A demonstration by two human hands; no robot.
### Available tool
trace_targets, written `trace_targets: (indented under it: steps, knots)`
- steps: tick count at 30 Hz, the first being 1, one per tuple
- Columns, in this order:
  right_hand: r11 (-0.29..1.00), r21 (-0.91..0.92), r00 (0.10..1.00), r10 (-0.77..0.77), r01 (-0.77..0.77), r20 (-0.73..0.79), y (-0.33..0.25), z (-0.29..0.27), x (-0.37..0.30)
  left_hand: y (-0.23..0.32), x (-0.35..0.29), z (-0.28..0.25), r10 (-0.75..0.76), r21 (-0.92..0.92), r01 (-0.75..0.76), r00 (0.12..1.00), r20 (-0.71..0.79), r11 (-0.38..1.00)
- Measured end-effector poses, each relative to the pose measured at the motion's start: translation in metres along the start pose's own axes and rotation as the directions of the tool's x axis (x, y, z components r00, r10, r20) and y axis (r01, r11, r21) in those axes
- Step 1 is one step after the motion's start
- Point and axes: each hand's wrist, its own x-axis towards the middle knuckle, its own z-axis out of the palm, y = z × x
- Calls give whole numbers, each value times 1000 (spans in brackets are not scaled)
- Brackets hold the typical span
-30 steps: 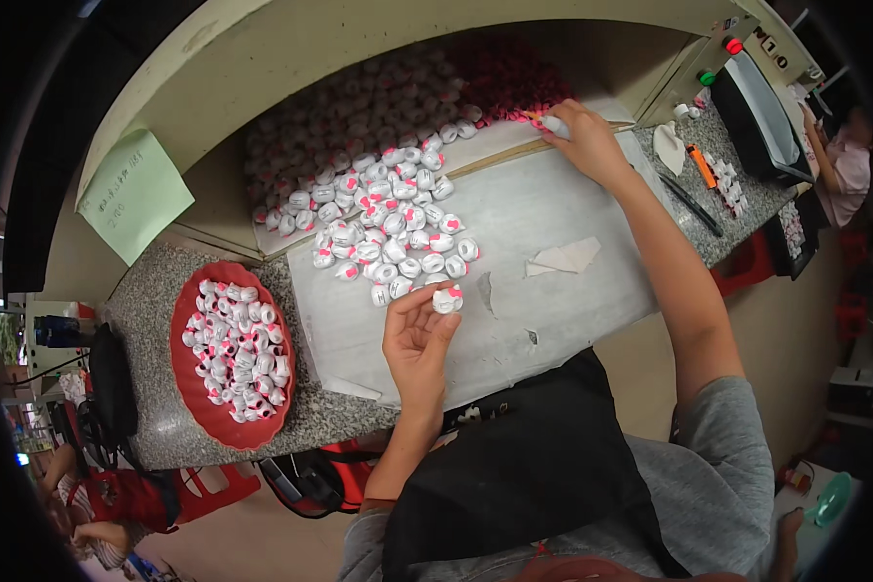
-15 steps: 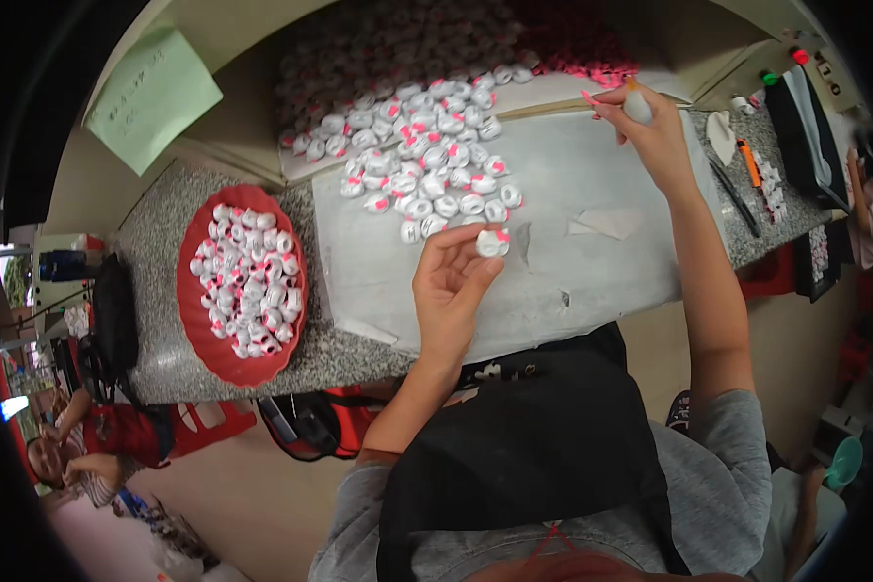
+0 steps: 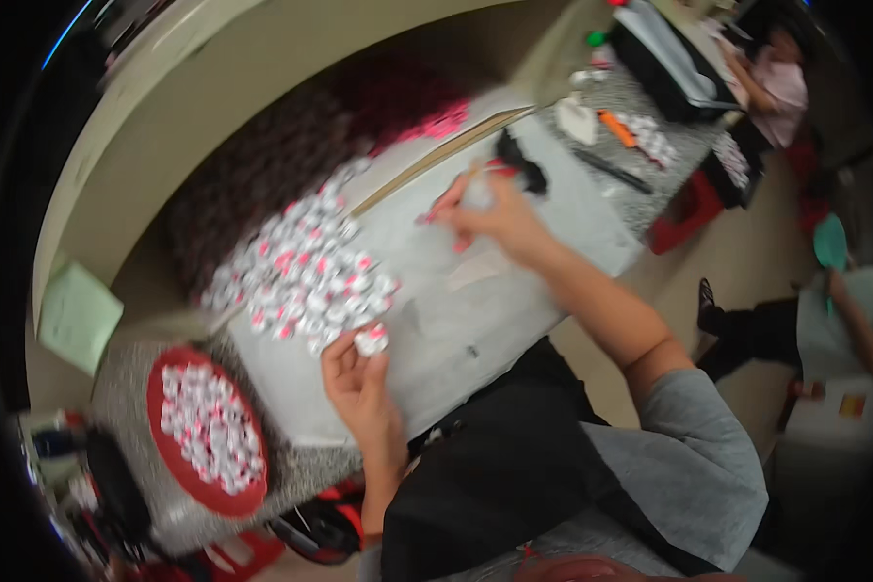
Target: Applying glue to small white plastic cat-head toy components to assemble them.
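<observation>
On the speckled grey table (image 3: 124, 400), a pale sheet (image 3: 441, 369) is partly covered by a heap of white pieces (image 3: 310, 283). Over the sheet are held the right grip (image 3: 504, 218) and, beside the heap, the left grip (image 3: 367, 388). By the right, a blurred whitish bottle (image 3: 477, 194) is clasped; by the left, a small, rounded white piece (image 3: 370, 340), marked pinkish-red above, is pinched between thumb and fingers.

Pale green note (image 3: 80, 315) left, orange tool (image 3: 617, 128) right
</observation>
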Motion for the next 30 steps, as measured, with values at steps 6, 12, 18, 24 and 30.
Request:
trace_targets:
  steps: [6,12,18,24,30]
  knots:
    - [989,142,996,-51,40,77,13,60,-49,11,-6,17,43,-61,-35,989,144,998]
    - [900,-174,911,-411,401,-25,21,72,-57,6,-8,11,81,-20,-79,989,124,997]
    - [901,-228,919,-390,368,-58,24,64,-64,3,-4,8,80,-28,-77,982,169,997]
    - [983,179,995,-61,45,83,14,49,-74,5,-5,3,73,15,-75,992,102,997]
    - [982,178,995,-69,55,73,10,36,-73,3,-8,4,81,85,-86,995,54,993]
